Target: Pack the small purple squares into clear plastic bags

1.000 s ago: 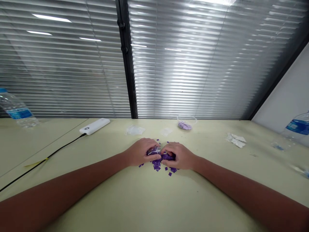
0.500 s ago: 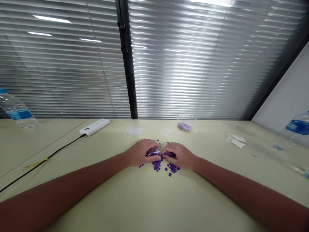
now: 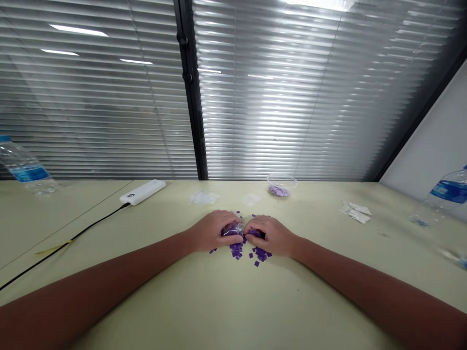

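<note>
Near the middle of the table, my left hand (image 3: 213, 231) is wrapped round a small clear container (image 3: 232, 229) with purple pieces in it, lying on its side with its mouth to the right. My right hand (image 3: 272, 235) is at that mouth, thumb and forefinger pinched together; what they hold, if anything, is too small to make out. Small purple squares (image 3: 261, 253) lie loose on the table under and in front of both hands, and a few more lie just behind them.
Behind my hands are a round clear dish (image 3: 279, 190) of lilac pieces and clear plastic bags (image 3: 204, 197). A white power bank (image 3: 143, 191) with a black cable lies left. Crumpled white paper (image 3: 356, 212) lies right. Bottles (image 3: 31, 170) stand at both sides.
</note>
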A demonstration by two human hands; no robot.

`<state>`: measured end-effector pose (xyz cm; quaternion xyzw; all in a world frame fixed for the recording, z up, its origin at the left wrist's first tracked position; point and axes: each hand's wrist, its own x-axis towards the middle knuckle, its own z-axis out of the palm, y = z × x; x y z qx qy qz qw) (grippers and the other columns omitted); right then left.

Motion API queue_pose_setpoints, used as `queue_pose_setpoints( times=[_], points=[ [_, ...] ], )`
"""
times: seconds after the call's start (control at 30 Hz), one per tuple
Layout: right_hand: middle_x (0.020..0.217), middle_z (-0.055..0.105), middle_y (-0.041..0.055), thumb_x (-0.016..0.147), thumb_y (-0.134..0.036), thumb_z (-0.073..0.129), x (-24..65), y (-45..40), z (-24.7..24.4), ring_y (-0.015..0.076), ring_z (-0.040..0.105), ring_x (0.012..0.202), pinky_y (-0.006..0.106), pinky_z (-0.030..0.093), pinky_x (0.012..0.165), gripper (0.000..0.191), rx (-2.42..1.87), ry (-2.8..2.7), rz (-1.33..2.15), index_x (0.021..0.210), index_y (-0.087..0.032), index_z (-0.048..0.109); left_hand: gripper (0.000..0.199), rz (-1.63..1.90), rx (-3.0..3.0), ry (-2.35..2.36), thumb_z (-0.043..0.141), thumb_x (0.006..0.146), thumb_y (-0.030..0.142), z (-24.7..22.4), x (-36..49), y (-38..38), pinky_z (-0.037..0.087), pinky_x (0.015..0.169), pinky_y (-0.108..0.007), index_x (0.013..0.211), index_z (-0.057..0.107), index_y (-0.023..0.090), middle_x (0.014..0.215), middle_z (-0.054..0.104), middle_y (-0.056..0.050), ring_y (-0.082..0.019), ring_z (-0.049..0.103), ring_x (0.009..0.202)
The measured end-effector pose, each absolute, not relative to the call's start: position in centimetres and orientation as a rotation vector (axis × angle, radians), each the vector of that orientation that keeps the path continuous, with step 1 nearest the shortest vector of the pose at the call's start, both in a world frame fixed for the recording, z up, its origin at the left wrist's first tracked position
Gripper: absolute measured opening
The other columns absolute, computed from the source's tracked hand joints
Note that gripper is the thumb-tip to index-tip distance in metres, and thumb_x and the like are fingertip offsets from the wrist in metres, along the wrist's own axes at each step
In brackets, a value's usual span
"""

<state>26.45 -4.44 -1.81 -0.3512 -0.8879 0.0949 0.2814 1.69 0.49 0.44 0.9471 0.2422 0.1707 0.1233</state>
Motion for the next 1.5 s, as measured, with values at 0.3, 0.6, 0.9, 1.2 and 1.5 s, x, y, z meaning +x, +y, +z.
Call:
queue_pose_setpoints(
  times=[0.3, 0.6, 0.9, 1.2, 1.5],
  points=[
    [0.09, 0.072, -0.0001, 0.091, -0.026, 0.069, 26.51, -4.55, -1.79, 0.0165, 0.063, 0.082, 0.029, 0.046, 0.077, 0.008, -0.945, -2.375, 0.258, 0.099, -0.024, 0.068, 0.043, 0.497, 2.757, 0.687, 0.058, 0.096, 0.062, 0.27, 1.66, 0.66, 0.042, 0.077, -0.031, 0.113, 0.066, 0.023, 0.101, 0.07, -0.005, -0.022, 0.061, 0.091],
    [0.091, 0.073, 0.0001, 0.094, -0.02, 0.066, 26.58, -4.35, -1.98, 0.0163, 0.064, 0.083, 0.028, 0.047, 0.079, 0.007, -0.933, -2.372, 0.249, 0.1, -0.023, 0.069, 0.044, 0.493, 2.751, 0.704, 0.06, 0.095, 0.062, 0.28, 1.68, 0.62, 0.042, 0.076, -0.031, 0.113, 0.067, 0.023, 0.098, 0.07, -0.004, -0.022, 0.061, 0.089],
    [0.09, 0.073, 0.0007, 0.095, -0.022, 0.064, 26.52, -4.47, -1.88, 0.0165, 0.064, 0.082, 0.028, 0.047, 0.078, 0.006, -0.947, -2.385, 0.23, 0.1, -0.023, 0.069, 0.044, 0.487, 2.75, 0.703, 0.061, 0.095, 0.062, 0.49, 1.7, 0.5, 0.042, 0.077, -0.031, 0.113, 0.067, 0.023, 0.099, 0.07, -0.004, -0.021, 0.062, 0.089],
    [0.09, 0.073, 0.0002, 0.095, -0.022, 0.064, 26.55, -4.56, -1.68, 0.0164, 0.064, 0.082, 0.029, 0.047, 0.077, 0.006, -0.948, -2.394, 0.231, 0.099, -0.024, 0.068, 0.049, 0.502, 2.751, 0.707, 0.058, 0.094, 0.066, 0.22, 1.75, 0.72, 0.043, 0.076, -0.031, 0.112, 0.067, 0.022, 0.097, 0.07, -0.005, -0.022, 0.062, 0.087],
    [0.089, 0.072, -0.0001, 0.095, -0.022, 0.065, 26.57, -4.5, -1.74, 0.0165, 0.063, 0.081, 0.029, 0.046, 0.076, 0.006, -0.957, -2.389, 0.234, 0.1, -0.024, 0.067, 0.048, 0.491, 2.738, 0.71, 0.06, 0.093, 0.066, 0.3, 1.76, 0.65, 0.043, 0.078, -0.031, 0.115, 0.067, 0.023, 0.101, 0.071, -0.005, -0.023, 0.063, 0.09]
  ],
)
